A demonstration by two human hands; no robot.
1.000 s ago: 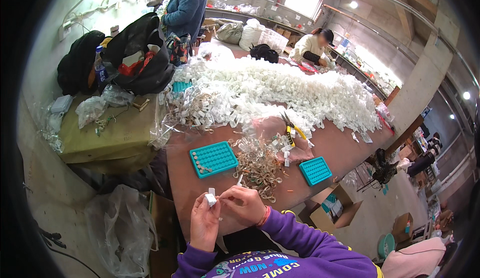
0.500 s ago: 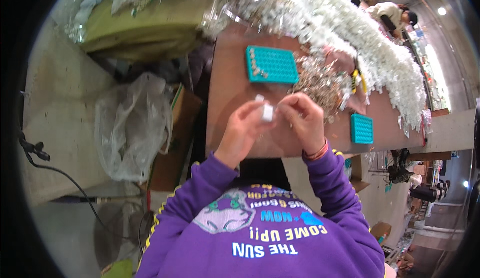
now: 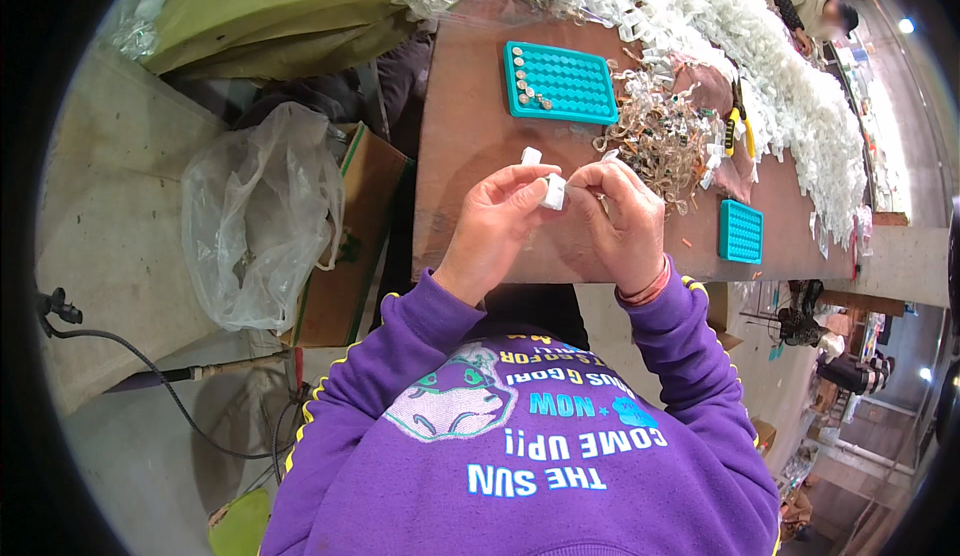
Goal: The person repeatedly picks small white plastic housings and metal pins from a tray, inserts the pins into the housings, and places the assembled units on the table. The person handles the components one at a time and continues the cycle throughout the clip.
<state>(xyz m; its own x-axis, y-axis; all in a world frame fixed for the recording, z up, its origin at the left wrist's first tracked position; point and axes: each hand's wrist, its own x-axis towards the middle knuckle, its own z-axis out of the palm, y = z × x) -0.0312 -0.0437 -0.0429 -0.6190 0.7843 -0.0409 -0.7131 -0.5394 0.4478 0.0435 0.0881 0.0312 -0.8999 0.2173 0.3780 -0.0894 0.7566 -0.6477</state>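
Observation:
My left hand (image 3: 492,224) pinches a small white block-like piece (image 3: 553,192) between thumb and fingers above the near part of the table. Another white bit (image 3: 531,156) sticks out behind its fingertips; I cannot tell whether it belongs to the same piece. Close on the right, my right hand (image 3: 622,222) has thumb and forefinger pressed together at the piece's edge. What those fingers hold, if anything, is too small to make out. Beyond the hands lies a teal tray (image 3: 570,84) with rows of hollows, several small round items (image 3: 519,74) along its left side.
A pile of small clear and metallic pieces (image 3: 660,131) lies right of the tray. Yellow-handled pliers (image 3: 735,131) rest beside it, before a long heap of white pieces (image 3: 770,86). A smaller teal tray (image 3: 741,232) sits at right. A plastic bag (image 3: 265,216) hangs at left.
The view has shifted, so the table and trays appear higher. Both hands stay together at the white piece, which has turned slightly and shows more sharply.

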